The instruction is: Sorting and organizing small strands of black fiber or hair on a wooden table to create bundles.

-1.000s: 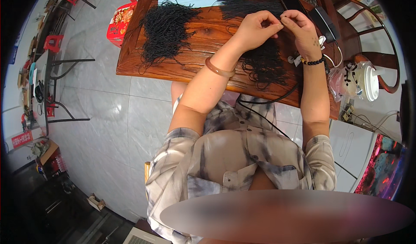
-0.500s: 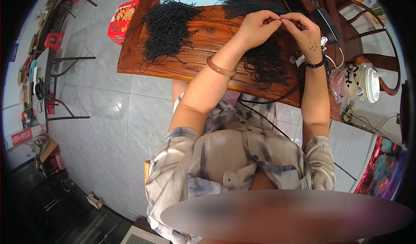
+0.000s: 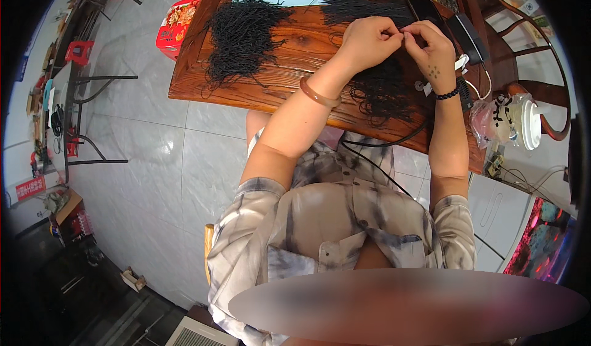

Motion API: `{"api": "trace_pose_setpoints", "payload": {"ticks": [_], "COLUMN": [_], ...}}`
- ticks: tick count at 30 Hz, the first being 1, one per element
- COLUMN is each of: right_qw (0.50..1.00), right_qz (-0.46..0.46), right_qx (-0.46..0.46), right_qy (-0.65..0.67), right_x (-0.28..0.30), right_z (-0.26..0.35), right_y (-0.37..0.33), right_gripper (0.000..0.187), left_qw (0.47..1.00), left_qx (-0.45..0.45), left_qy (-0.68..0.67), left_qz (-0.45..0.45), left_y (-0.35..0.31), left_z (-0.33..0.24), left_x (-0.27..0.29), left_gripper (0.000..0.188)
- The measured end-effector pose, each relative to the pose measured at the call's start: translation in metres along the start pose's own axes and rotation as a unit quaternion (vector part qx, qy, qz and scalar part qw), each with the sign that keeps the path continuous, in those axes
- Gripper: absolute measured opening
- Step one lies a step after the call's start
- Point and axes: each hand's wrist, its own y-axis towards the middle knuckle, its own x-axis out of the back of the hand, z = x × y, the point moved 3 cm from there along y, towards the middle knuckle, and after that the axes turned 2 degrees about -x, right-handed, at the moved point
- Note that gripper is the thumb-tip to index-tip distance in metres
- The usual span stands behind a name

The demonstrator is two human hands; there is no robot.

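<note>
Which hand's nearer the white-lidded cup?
Right. The right hand is ahead and left of the white-lidded cup; the left hand is also ahead, but farther left.

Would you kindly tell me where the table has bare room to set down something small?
Bare wood shows on the table between the left cord pile and the left hand, running to the near edge. The right side is crowded: cords by the right hand, then the phone and black box.

Glossy, grained wooden table — matt, stringy black cords — 1 smooth, polished bangle.
</note>
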Motion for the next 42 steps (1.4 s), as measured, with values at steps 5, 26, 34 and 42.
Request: {"api": "trace_pose_setpoints", "payload": {"ticks": [5,26,34,42], "right_qw": [0.991,0.915,0.947,0.988], "right_qz": [0.010,0.191,0.083,0.005], "right_qx": [-0.079,-0.120,-0.096,0.015], "right_qy": [0.105,-0.334,-0.296,-0.154], "right_x": [-0.010,-0.030,-0.021,-0.009], "right_z": [-0.012,-0.062,-0.055,-0.014], "right_y": [-0.001,-0.015,-0.012,-0.006], "right_gripper": [0.008,0.012,0.008,0.009], "left_qw": [0.995,0.940,0.971,0.979], "left_qx": [-0.089,-0.107,-0.146,-0.197], "left_qy": [0.029,0.224,0.145,0.036], "left_qz": [-0.020,0.234,0.123,-0.042], "left_y": [-0.002,-0.005,0.001,0.001], "left_z": [-0.004,0.004,0.011,0.000], "left_x": [0.002,0.012,0.005,-0.005], "left_gripper": [0.015,0.022,0.019,0.020]}}
